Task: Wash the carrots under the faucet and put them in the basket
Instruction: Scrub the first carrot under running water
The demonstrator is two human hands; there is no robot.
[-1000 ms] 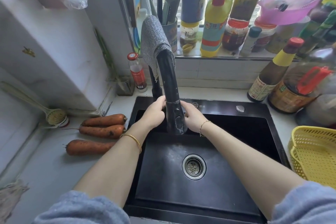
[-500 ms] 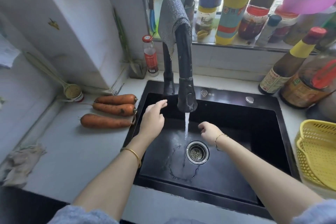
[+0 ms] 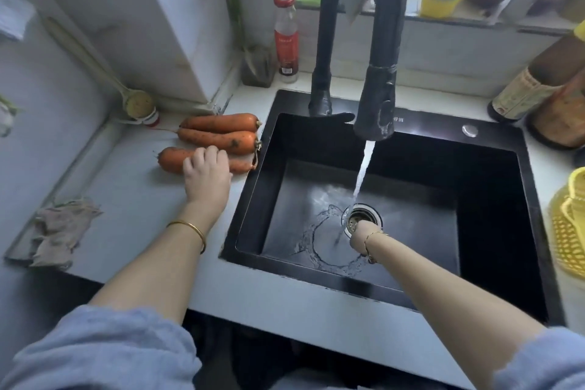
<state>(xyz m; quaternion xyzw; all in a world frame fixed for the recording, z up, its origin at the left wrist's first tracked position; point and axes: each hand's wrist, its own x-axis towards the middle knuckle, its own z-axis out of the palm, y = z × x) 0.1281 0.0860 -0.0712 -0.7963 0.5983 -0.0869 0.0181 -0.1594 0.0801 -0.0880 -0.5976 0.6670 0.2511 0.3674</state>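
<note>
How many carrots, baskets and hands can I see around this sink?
Carrots: 3 (far carrot, middle carrot, near carrot)
Yellow basket: 1
Hands: 2 (left hand, right hand)
Total: 6

left hand now grips nearest carrot, right hand lowered to drain

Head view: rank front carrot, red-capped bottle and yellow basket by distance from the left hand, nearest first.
1. front carrot: left of the sink, under the left hand, whose fingers curl over it.
2. red-capped bottle: behind the sink's back-left corner.
3. yellow basket: beyond the sink's right side.
</note>
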